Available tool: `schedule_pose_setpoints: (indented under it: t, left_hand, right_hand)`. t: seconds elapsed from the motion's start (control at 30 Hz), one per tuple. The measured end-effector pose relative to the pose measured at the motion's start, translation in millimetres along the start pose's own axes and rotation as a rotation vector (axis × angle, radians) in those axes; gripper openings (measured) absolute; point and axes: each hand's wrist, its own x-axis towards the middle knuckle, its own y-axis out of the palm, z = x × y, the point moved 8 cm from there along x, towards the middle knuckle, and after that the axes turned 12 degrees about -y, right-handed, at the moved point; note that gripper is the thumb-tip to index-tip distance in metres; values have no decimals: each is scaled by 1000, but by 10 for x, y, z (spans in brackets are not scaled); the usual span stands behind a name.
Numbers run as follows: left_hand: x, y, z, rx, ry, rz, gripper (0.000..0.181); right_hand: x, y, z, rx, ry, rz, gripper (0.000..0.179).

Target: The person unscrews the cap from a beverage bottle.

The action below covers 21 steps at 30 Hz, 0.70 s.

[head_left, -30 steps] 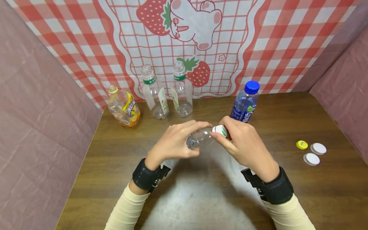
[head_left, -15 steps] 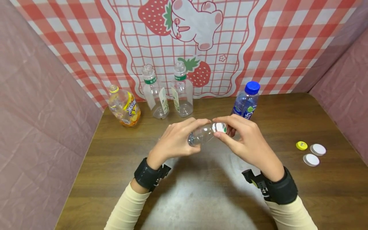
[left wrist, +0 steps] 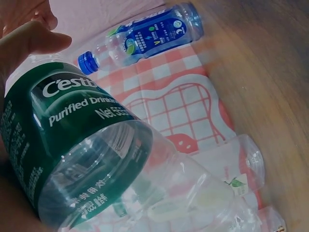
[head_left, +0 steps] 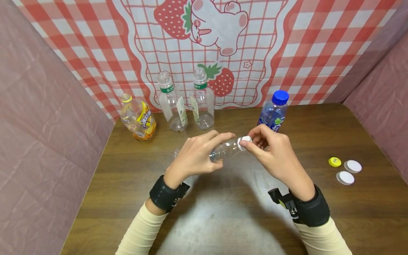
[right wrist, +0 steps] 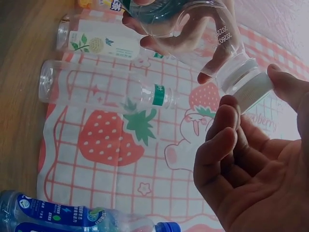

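Slanting from left grip (head_left: 193, 154) to right grip (head_left: 276, 153), the bottle (head_left: 228, 148) seems capped.

Downward head view; close wrist views; shared bottle (head_left: 227, 149)

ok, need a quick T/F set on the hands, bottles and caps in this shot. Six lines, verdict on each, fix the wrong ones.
1. The left hand grips a clear bottle with a green label. True.
2. The right hand holds nothing. False: it pinches a white cap at that bottle's neck.
3. Both green-banded bottles stand without caps. True.
4. The blue-labelled bottle is missing its cap. False: the blue cap is on.
5. All the loose caps are white. False: a yellow cap lies near two loose white caps.
6. The yellow-labelled bottle stands uncapped. True.
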Motion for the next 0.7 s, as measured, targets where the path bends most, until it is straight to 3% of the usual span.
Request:
schedule_pose_setpoints:
  t: [0.23, 0.47, 0.7]
  left_hand:
    - [4, -3, -5, -4, 4, 0, 72]
    - [8, -29, 30, -11, -11, -8, 72]
    - [3, -11, 65, -7, -22, 9, 73]
  right_hand:
    - [9, -19, 63, 23, -81, -19, 21]
    - [46, -56, 183, 63, -173, -39, 36]
    - [140, -123, 471, 81, -237, -49, 36]
